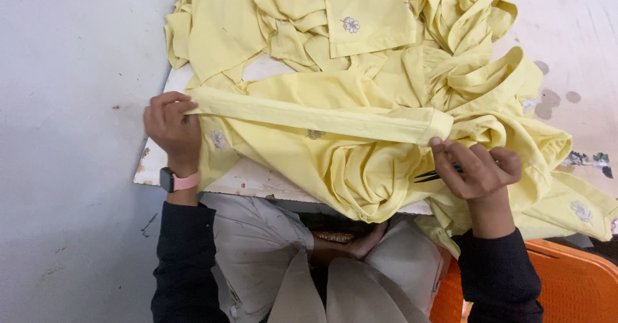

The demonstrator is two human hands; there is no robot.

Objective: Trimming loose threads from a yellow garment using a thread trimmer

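Note:
A heap of pale yellow garments [360, 53] with small embroidered flowers lies on a white board [248, 180]. One folded yellow strip [315, 118], like a waistband or placket, is stretched flat across the front of the heap. My left hand [172, 129] pinches its left end, with a smartwatch on a pink strap at the wrist. My right hand [475, 167] holds the strip's right end with the thumb and also grips a small dark metal tool [430, 175], like thread snips.
The board sits low over my lap, with a pale grey floor [71, 136] to the left and a stained floor at the right. An orange plastic crate or seat [573, 278] is at the lower right.

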